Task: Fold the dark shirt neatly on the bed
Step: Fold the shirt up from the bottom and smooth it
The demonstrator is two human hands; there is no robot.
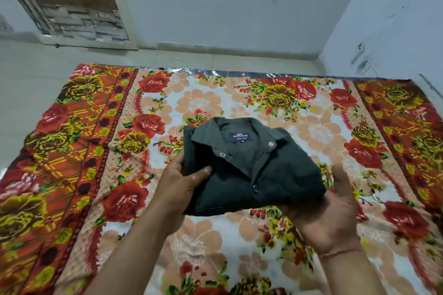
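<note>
Dark shirt (259, 182), already a compact bundle with its collar up, was at mid-bed over the floral sheet (72, 151). Soft, light and floppy, it looked best held by both side edges. The left hand (184, 182) pinched its left edge, thumb on top. The blurred right hand (335, 201) lay open-fingered against its right edge. Nothing seemed to be in the way.

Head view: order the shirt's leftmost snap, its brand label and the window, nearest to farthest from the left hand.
1. Snap, on the shirt front, by the left hand.
2. Label, inside the collar.
3. Window, far wall, upper left.
</note>
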